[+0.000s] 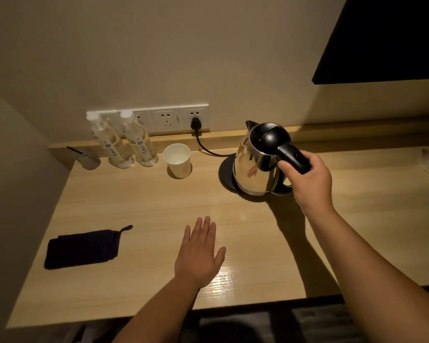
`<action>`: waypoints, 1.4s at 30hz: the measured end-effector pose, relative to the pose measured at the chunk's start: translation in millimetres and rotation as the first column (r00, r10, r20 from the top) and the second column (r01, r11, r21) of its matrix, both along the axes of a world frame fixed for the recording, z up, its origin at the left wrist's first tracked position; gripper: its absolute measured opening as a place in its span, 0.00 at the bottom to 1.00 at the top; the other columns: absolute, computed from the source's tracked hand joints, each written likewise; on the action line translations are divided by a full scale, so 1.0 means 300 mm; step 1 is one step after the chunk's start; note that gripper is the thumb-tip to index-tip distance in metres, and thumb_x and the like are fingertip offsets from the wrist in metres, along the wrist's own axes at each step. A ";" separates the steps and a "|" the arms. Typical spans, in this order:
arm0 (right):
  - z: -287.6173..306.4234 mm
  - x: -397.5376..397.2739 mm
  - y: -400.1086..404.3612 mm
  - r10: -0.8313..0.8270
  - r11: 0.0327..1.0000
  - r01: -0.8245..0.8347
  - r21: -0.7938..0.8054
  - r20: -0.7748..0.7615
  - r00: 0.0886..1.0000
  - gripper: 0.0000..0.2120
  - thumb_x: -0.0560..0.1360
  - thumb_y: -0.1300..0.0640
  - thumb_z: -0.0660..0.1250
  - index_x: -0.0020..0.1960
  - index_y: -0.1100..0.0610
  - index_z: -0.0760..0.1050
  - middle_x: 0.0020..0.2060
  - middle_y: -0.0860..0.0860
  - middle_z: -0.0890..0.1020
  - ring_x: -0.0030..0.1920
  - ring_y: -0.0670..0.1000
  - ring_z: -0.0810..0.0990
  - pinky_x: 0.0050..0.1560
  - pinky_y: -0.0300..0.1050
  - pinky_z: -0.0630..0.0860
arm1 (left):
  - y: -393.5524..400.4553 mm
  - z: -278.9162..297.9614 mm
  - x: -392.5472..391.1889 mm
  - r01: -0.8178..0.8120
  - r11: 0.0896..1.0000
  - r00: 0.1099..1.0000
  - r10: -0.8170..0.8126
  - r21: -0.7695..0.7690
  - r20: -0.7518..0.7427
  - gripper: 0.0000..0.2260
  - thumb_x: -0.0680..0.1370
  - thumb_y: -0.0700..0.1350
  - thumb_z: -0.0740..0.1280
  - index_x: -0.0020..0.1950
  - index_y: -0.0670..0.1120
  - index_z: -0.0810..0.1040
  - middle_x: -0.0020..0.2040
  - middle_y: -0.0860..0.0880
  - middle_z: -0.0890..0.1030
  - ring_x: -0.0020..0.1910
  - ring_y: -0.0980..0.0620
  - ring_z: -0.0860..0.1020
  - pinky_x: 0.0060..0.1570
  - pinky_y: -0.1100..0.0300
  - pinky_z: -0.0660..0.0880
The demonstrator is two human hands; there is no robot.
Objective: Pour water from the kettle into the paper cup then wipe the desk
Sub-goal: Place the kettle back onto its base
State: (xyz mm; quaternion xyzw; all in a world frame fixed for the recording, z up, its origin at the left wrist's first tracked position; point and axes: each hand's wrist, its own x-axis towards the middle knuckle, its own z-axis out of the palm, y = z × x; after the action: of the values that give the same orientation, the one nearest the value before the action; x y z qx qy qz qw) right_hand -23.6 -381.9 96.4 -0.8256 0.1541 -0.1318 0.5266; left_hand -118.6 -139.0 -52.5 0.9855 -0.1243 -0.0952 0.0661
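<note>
wooden desk (pixel 134 194): right hand (pixel 307 179) clenches the kettle (pixel 255 164) handle to lift it toward the paper cup (pixel 177 159); left hand (pixel 198 253) rests flat, released.

Bare desk (pixel 139 201) between kettle (pixel 258 164) and paper cup (pixel 178 160).

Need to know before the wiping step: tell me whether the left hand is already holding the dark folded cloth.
No: the left hand lies flat and open on the wooden desk, apart from the dark folded cloth.
</note>
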 end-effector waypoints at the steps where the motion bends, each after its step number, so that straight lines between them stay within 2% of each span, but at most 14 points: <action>1: 0.000 0.012 0.009 0.005 1.000 -0.005 0.003 0.000 1.000 0.23 0.72 0.50 0.73 0.64 0.52 0.73 0.55 0.47 0.79 0.54 0.47 0.77 0.45 0.36 0.73 | 0.000 0.001 0.000 -0.001 1.000 1.000 0.001 0.004 -0.004 0.32 0.80 0.62 0.41 0.80 0.46 0.43 0.79 0.47 0.41 0.76 0.49 0.35 0.73 0.48 0.35; 5: 0.007 0.051 0.034 0.020 1.000 -0.020 -0.006 0.005 1.000 0.22 0.72 0.50 0.73 0.63 0.51 0.72 0.50 0.43 0.77 0.51 0.45 0.75 0.43 0.35 0.72 | 0.000 -0.002 0.001 0.001 1.000 1.000 -0.001 0.011 -0.008 0.33 0.80 0.62 0.41 0.79 0.46 0.44 0.79 0.47 0.40 0.77 0.49 0.35 0.74 0.47 0.35; 9: 0.010 0.080 0.052 0.041 0.999 -0.041 -0.017 0.009 0.999 0.22 0.72 0.50 0.73 0.63 0.51 0.72 0.51 0.44 0.76 0.52 0.46 0.75 0.47 0.38 0.74 | 0.005 -0.022 0.003 0.002 1.000 1.000 -0.002 -0.018 0.025 0.32 0.81 0.62 0.47 0.78 0.43 0.57 0.79 0.44 0.54 0.77 0.46 0.45 0.73 0.45 0.42; 14: 0.008 0.109 0.069 0.073 0.997 -0.072 -0.028 0.006 0.997 0.22 0.72 0.51 0.72 0.64 0.52 0.72 0.52 0.45 0.76 0.53 0.46 0.75 0.48 0.39 0.74 | 0.005 -0.021 0.004 0.011 1.000 0.999 -0.010 -0.019 0.035 0.32 0.81 0.62 0.48 0.78 0.43 0.58 0.79 0.45 0.54 0.78 0.46 0.47 0.72 0.46 0.42; 18: 0.005 0.128 0.073 0.076 0.997 -0.076 -0.033 -0.009 0.997 0.22 0.72 0.49 0.72 0.64 0.52 0.72 0.52 0.45 0.77 0.54 0.47 0.76 0.53 0.46 0.78 | 0.005 -0.026 0.008 0.017 1.000 0.999 -0.017 0.008 0.027 0.30 0.80 0.61 0.53 0.75 0.42 0.64 0.76 0.43 0.62 0.77 0.44 0.56 0.71 0.44 0.49; 20: 0.006 0.134 0.074 0.091 0.995 -0.091 -0.036 -0.014 0.996 0.22 0.72 0.49 0.72 0.63 0.51 0.72 0.52 0.45 0.77 0.54 0.48 0.76 0.52 0.47 0.78 | 0.006 -0.031 0.007 0.016 1.000 0.999 -0.017 0.007 0.043 0.31 0.80 0.61 0.52 0.76 0.42 0.63 0.77 0.43 0.61 0.77 0.44 0.54 0.71 0.44 0.48; 23: 0.008 0.140 0.071 0.116 0.992 -0.117 -0.041 -0.015 0.993 0.21 0.72 0.49 0.72 0.63 0.51 0.72 0.52 0.45 0.77 0.53 0.47 0.76 0.49 0.42 0.76 | 0.006 -0.033 0.006 0.005 1.000 0.999 -0.005 0.001 0.045 0.31 0.81 0.62 0.50 0.78 0.43 0.59 0.78 0.44 0.55 0.78 0.45 0.49 0.72 0.45 0.44; 26: 0.008 0.143 0.065 0.121 0.992 -0.122 -0.040 -0.019 0.992 0.21 0.72 0.49 0.72 0.63 0.51 0.72 0.52 0.45 0.77 0.53 0.47 0.76 0.45 0.37 0.73 | 0.005 -0.035 0.006 0.005 1.000 0.999 -0.005 0.003 0.037 0.31 0.80 0.61 0.51 0.77 0.43 0.61 0.78 0.44 0.58 0.78 0.45 0.51 0.72 0.44 0.47; 38: -0.027 0.135 0.042 0.151 0.987 -0.153 -0.049 -0.035 0.988 0.23 0.73 0.50 0.72 0.65 0.52 0.71 0.54 0.46 0.77 0.53 0.46 0.75 0.42 0.33 0.70 | 0.006 -0.043 0.007 0.006 1.000 0.999 -0.006 -0.008 0.035 0.31 0.80 0.61 0.52 0.76 0.42 0.63 0.77 0.43 0.60 0.77 0.45 0.53 0.71 0.45 0.48; 40: -0.029 0.135 0.036 0.160 0.985 -0.161 -0.056 -0.031 0.987 0.23 0.73 0.50 0.71 0.65 0.52 0.71 0.54 0.46 0.77 0.53 0.46 0.75 0.42 0.33 0.70 | 0.005 -0.038 0.007 0.003 1.000 0.999 -0.002 -0.008 0.035 0.32 0.81 0.61 0.49 0.78 0.43 0.58 0.78 0.44 0.56 0.78 0.46 0.47 0.73 0.45 0.44; 42: -0.034 0.133 0.032 0.160 0.985 -0.162 -0.066 -0.029 0.987 0.23 0.73 0.50 0.71 0.66 0.52 0.71 0.54 0.46 0.76 0.53 0.46 0.75 0.42 0.32 0.70 | 0.004 -0.030 0.007 0.006 1.000 1.000 -0.006 0.003 0.022 0.32 0.80 0.62 0.45 0.79 0.44 0.50 0.79 0.46 0.46 0.77 0.47 0.39 0.74 0.46 0.39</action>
State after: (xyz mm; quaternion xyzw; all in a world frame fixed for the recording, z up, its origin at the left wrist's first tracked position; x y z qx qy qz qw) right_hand 16.3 -372.2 86.3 -0.8542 0.0887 -0.0842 0.5053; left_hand -116.6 -137.9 -61.5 0.9862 -0.1277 -0.0850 0.0629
